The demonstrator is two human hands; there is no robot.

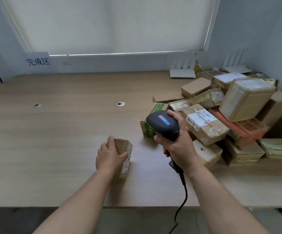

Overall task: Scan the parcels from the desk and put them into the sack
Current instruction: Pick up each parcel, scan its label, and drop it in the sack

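My left hand (110, 153) grips a small cardboard parcel (124, 153), fingers curled over its top edge, thumb across its labelled face; its base rests on the tabletop (61, 132). My right hand (179, 149) is wrapped around the handle of a black barcode scanner (162, 123), its head above and right of the parcel. The parcel pile (229, 119) lies just beyond my right fingers.

A small brown parcel (124, 155) stands upright near the piled cardboard parcels (229, 115).
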